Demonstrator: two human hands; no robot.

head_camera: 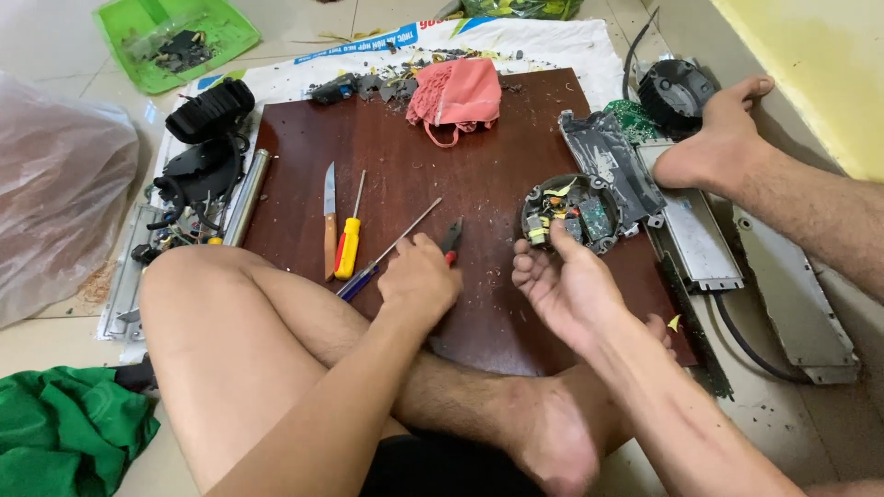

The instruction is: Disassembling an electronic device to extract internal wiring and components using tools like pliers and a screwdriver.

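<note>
My left hand (419, 279) rests on a dark wooden board (497, 156) with its fingers closed around the red handles of small pliers (451, 236), whose black jaws stick out past the knuckles. A long blue-handled screwdriver (387, 251) lies just left of that hand. My right hand (564, 287) is palm up with loosely spread fingers, and its thumb touches the near rim of a round black housing (573, 213) filled with small electronic parts. Nothing lies in its palm.
A wooden-handled knife (329, 217) and a yellow-and-red screwdriver (348, 245) lie on the board's left, a pink cloth (457, 92) at its far edge. Black parts (207, 138) and a metal tube (247, 197) sit left, grey metal casings (692, 235) right, a green tray (175, 35) far left.
</note>
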